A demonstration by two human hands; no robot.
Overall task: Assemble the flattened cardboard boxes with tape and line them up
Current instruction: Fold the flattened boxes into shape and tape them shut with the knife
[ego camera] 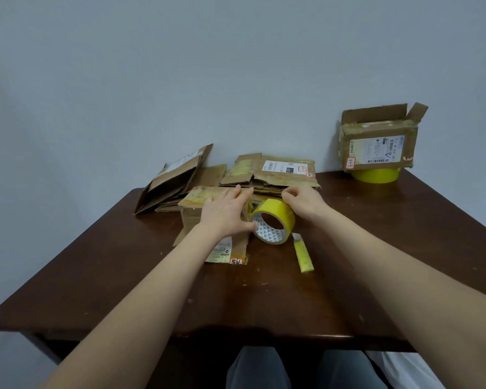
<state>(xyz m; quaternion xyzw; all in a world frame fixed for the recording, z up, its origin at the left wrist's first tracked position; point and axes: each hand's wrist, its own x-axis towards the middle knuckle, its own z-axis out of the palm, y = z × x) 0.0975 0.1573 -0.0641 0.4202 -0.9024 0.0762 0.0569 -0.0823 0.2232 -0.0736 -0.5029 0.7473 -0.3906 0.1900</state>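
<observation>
A small worn cardboard box [192,217] lies on the dark wooden table [124,276] in the middle of the view. My left hand [225,213] presses flat on its top with straight fingers. My right hand [300,202] holds a roll of yellow tape [274,223] against the box's right end, its fingers pinching at the tape by the box's top edge. Behind the box lie several flattened boxes: one with a white label [281,171] and a folded one [174,179] leaning at the left.
An assembled box [379,141] with open flaps sits on a second yellow tape roll [376,175] at the table's back right corner. A loose strip of yellow tape [303,254] lies on the table right of the box. A grey wall stands behind.
</observation>
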